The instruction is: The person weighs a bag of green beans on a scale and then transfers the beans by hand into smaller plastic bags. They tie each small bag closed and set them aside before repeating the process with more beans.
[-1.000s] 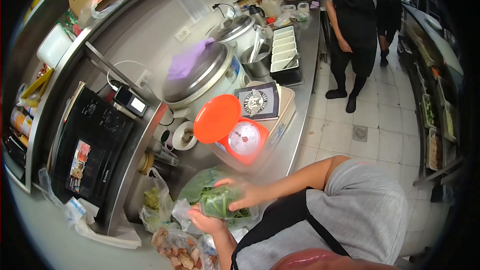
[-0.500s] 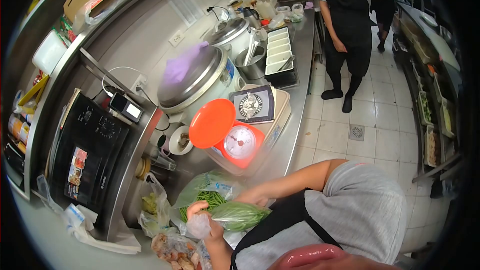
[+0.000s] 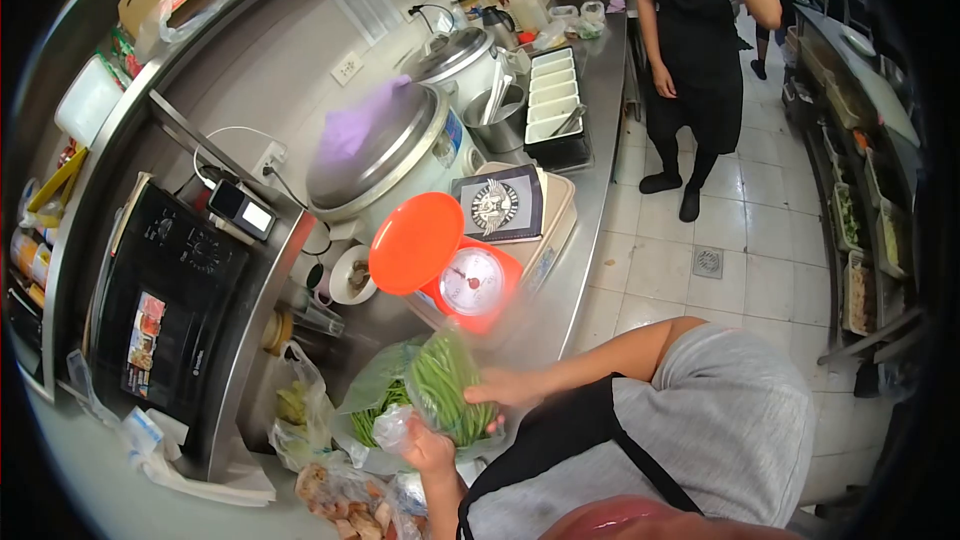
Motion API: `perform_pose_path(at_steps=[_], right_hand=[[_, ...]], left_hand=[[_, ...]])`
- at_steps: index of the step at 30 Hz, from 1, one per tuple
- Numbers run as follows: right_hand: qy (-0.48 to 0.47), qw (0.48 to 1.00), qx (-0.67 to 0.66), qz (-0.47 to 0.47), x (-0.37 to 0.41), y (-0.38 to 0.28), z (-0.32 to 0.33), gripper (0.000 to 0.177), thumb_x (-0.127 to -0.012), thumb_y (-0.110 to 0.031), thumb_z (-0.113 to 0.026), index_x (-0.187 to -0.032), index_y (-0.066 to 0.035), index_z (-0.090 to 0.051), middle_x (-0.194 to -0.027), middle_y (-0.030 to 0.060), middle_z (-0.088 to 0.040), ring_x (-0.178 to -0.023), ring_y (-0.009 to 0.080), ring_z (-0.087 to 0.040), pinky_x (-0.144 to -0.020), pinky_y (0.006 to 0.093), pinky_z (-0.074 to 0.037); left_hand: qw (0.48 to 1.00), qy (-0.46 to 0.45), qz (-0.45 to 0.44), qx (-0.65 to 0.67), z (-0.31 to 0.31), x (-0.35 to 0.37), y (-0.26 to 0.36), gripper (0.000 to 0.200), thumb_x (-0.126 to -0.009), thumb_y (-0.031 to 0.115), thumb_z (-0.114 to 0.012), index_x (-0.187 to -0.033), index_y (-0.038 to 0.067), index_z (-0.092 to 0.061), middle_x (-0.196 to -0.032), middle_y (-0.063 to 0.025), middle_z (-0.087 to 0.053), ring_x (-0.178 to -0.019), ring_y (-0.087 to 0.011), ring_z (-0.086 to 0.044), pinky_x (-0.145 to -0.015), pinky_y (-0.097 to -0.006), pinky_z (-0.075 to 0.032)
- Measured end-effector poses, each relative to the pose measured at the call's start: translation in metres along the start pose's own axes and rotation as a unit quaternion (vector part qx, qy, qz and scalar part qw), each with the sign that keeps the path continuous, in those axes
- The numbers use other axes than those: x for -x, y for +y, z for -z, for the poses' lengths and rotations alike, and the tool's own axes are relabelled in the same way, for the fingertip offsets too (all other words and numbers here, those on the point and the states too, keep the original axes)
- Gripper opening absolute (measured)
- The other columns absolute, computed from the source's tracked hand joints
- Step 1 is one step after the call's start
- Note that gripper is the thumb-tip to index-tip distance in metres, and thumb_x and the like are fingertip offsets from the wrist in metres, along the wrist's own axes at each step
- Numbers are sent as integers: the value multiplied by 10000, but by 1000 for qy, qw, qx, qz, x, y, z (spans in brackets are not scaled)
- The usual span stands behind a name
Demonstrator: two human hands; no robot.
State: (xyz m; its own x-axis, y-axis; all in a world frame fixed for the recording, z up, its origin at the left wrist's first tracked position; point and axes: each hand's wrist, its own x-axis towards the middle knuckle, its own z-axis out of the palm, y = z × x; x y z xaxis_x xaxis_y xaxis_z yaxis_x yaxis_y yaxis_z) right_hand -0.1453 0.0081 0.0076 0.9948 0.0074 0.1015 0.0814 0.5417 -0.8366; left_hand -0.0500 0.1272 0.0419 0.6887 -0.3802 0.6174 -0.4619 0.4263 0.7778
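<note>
A clear plastic bag of green beans [image 3: 447, 380] is held up over the counter in both hands. My left hand [image 3: 430, 448] is closed on the gathered plastic neck of this bag. My right hand [image 3: 505, 390] grips the bag's full side, thumb on top and fingertips showing beneath. Under and beside it lies a larger open plastic bag [image 3: 355, 395] with loose green beans [image 3: 375, 420] in it. Close to my left hand is a clear bag of pinkish-brown chunks [image 3: 355, 510], whose kind I cannot make out.
An orange dial scale [image 3: 475, 282] with an orange pan [image 3: 418, 243] stands beyond the bags. Behind are a large lidded cooker [image 3: 375, 165] and a rack of white containers [image 3: 553, 100]. A black oven [image 3: 170, 290] is at left. A person in a black apron [image 3: 695, 40] stands in the aisle.
The filled bag has been lifted and turned from lying sideways to more upright. My right hand has come round to its side; my left hand keeps hold of the neck.
</note>
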Motion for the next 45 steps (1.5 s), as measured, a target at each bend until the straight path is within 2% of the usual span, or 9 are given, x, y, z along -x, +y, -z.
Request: perform_pose_path(at_steps=[8, 11, 16, 23, 31, 34, 37, 40, 45], right_hand=[[-61, 956, -30, -286, -10, 1, 22, 404, -838, -448, -414, -1006, -92, -503, -707, 36, -546, -471, 64, -468, -369, 194, -343], [98, 943, 257, 185, -36, 19, 42, 387, -853, -366, -426, -1075, -54, -476, -806, 75, -546, -596, 97, -516, -450, 214, -401], [-139, 869, 352, 319, -16, -69, -13, 353, -869, -296, -409, -1079, -21, -476, -862, 88, -537, -696, 120, -546, -541, 239, -471], [-26, 972, 222, 73, -3, -86, -37, 399, -882, -366, -343, -828, -20, -533, -754, 110, -533, -443, 123, -499, -325, 198, -399], [5, 987, -21, 157, -4, -100, -35, 398, -885, -388, -302, -649, -79, -389, -633, 49, -455, -565, 120, -470, -455, 238, -402], [-11, 880, 232, 414, 2, -127, -29, 252, -848, -281, -388, -702, -79, -425, -632, 55, -459, -597, 155, -471, -614, 308, -399], [-3, 517, 653, 554, 9, -132, -54, 97, -698, -149, -489, -768, -81, -488, -626, 54, -492, -603, 197, -484, -718, 376, -339], [17, 497, 791, 355, 3, -103, -36, 100, -708, -181, -505, -755, -93, -509, -621, 32, -517, -660, 187, -524, -686, 349, -342], [-21, 470, 839, 274, -3, -117, -32, 131, -699, -225, -531, -679, -96, -518, -592, 11, -533, -616, 175, -537, -591, 303, -387]], left_hand=[[952, -161, -171, -195, -16, -32, 41, 223, -809, 171, -421, -643, 22, -434, -660, -101, -478, -633, -239, -483, -634, -311, -386], [984, -177, -23, -11, -15, -27, 40, 242, -840, 182, -386, -667, 17, -426, -667, -90, -489, -652, -228, -496, -643, -312, -394], [962, -152, 227, 1, -34, 0, 46, 214, -868, 201, -402, -778, 25, -483, -727, -69, -504, -668, -152, -491, -631, -279, -396], [878, -368, 271, 146, -22, -11, 24, 199, -866, 212, -440, -891, 24, -501, -754, -17, -506, -734, -104, -480, -657, -243, -386], [925, -320, 205, -21, -25, -10, 33, 227, -865, 190, -422, -754, 23, -530, -698, -30, -510, -622, -103, -455, -575, -228, -366], [938, -270, 206, -69, -24, -12, 35, 244, -859, 177, -422, -733, 3, -538, -650, -29, -504, -586, -100, -459, -553, -233, -370], [966, -199, -27, -161, -41, -17, 40, 232, -854, 148, -420, -729, -7, -540, -591, -21, -497, -512, -104, -426, -500, -249, -347], [919, -305, 152, -198, -16, -30, 44, 207, -842, 120, -422, -731, -4, -545, -604, -43, -516, -550, -131, -458, -504, -263, -354], [890, -340, 84, -293, -9, -40, 56, 97, -759, 89, -503, -709, 31, -564, -652, -62, -543, -675, -214, -494, -694, -318, -348]])
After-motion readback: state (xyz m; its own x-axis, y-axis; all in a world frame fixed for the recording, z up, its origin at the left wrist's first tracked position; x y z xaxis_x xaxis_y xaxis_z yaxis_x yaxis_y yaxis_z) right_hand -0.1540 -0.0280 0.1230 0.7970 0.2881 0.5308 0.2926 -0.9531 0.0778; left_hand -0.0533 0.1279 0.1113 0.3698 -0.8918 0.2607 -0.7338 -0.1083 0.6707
